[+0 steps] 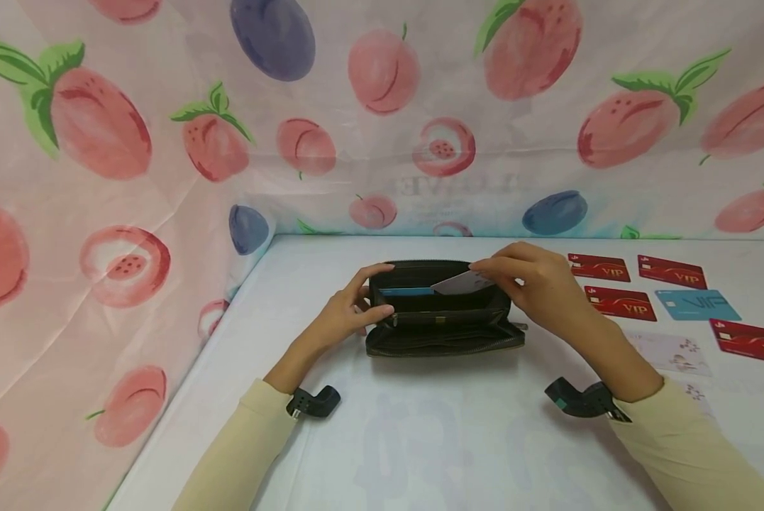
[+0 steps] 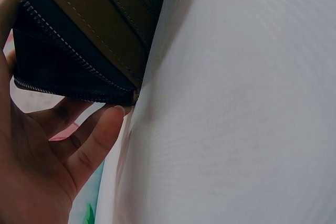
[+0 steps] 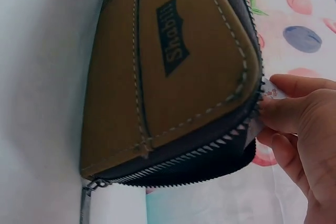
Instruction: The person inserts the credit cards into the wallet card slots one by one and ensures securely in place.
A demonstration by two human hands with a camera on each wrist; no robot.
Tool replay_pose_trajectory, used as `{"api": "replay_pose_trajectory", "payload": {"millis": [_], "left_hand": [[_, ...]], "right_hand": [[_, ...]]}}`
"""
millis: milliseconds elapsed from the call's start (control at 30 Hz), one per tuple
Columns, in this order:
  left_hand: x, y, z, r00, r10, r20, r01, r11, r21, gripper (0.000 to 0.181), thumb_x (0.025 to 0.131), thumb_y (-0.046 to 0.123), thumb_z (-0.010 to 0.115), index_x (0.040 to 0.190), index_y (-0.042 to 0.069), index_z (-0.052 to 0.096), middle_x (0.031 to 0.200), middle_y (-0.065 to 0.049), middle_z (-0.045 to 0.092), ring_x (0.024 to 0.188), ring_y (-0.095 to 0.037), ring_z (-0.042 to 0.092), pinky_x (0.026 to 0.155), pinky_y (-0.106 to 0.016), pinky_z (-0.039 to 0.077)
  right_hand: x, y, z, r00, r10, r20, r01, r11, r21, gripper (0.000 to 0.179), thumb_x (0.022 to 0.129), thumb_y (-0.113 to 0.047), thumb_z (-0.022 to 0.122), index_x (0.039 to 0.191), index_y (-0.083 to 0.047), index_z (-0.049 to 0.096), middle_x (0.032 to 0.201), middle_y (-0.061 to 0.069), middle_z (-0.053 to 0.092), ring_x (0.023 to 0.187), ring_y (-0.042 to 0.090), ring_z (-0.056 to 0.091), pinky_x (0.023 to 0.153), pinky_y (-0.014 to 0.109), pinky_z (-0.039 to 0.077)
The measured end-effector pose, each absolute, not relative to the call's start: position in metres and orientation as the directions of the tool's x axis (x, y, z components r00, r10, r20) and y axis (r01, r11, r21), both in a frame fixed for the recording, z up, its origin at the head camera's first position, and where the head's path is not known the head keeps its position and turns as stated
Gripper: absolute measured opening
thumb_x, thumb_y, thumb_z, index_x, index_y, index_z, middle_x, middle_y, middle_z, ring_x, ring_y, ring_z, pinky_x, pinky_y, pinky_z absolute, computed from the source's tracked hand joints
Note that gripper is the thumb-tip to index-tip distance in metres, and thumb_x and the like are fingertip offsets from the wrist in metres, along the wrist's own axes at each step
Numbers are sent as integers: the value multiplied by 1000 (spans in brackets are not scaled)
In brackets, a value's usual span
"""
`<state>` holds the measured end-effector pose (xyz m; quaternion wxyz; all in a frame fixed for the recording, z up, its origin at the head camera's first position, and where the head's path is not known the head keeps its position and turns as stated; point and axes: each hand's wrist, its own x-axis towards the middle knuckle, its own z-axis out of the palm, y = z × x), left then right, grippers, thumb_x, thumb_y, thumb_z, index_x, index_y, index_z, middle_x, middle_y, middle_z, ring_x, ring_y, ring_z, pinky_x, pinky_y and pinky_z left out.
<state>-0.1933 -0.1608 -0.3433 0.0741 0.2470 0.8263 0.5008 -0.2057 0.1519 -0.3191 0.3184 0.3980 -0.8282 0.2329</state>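
Observation:
In the head view a dark zip-around wallet (image 1: 445, 318) stands open on the table, its compartments facing up. My left hand (image 1: 340, 312) holds its left end, thumb on the near side and a finger over the far rim. Between thumb and fingers my right hand (image 1: 541, 280) pinches a whitish card (image 1: 461, 284), which dips slantwise into the back compartment. A blue card (image 1: 407, 292) shows inside, left of it. The right wrist view shows the wallet's brown outer face (image 3: 173, 93) and open zip, with the pinched card (image 3: 270, 90) at its mouth.
On the right lie several red VIP cards (image 1: 672, 272), a blue VIP card (image 1: 697, 305) and pale flowered cards (image 1: 672, 353), one partly behind the right sleeve. A fruit-printed cloth (image 1: 382, 177) rises behind and to the left of the white table (image 1: 445, 426).

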Motion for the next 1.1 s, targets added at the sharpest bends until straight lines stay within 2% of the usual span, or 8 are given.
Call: {"api": "replay_pose_trajectory", "payload": {"millis": [200,733,967,1100], "left_hand": [[-193,-161,-343,-868,481,126,335,379,863,62,93,15,63,147,23,32,91,-14,59,80,-32,64,61,-54,50],[-195,-160,-344,-865,487,124,337,378,862,62,93,15,63,146,22,32,90,-13,59,81,-35,64,61,-54,50],[-194,-161,-344,-861,492,129,344,376,861,63,93,14,63,147,21,32,91,-14,59,79,-32,64,61,-55,50],[-205,-166,-362,-859,491,144,361,381,851,63,92,29,65,145,37,32,90,-11,59,76,-24,65,58,-47,52]], "right_hand": [[-208,152,-322,-501,-498,708,-799,581,-156,38,69,9,81,100,-11,76,81,3,66,74,19,64,62,36,55],[-212,156,-324,-480,-498,723,-804,579,-135,31,66,12,81,89,-7,77,83,4,67,81,20,63,66,37,55],[-210,154,-324,-494,-490,718,-802,575,-160,31,68,11,81,92,-8,77,82,4,68,75,18,64,62,36,55],[-208,152,-325,-514,-483,708,-791,586,-175,30,69,10,80,93,-8,77,80,3,68,69,16,62,57,34,53]]}}
